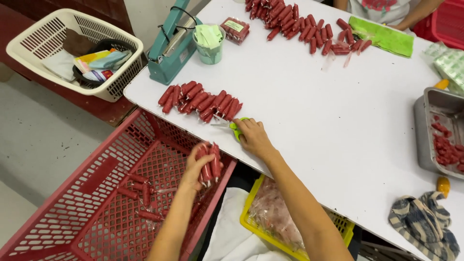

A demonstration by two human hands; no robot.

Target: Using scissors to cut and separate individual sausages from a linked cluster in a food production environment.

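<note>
Sausages [209, 164], a wrapped bunch at lower centre frame clutched by the left hand [195, 169] above the red crate [96, 193], appear light, soft, slippery—best gripped mid-bundle; right hand [252, 137] closes on green scissors [232, 125].

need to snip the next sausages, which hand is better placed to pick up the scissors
Right. The right hand already rests on the green-handled scissors on the table, while the left hand is full, gripping a bunch of sausages.

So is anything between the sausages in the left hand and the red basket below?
Nothing visible. The left hand holds the sausages at the red basket's rim, with open basket beneath and a few loose sausages on its floor.
</note>
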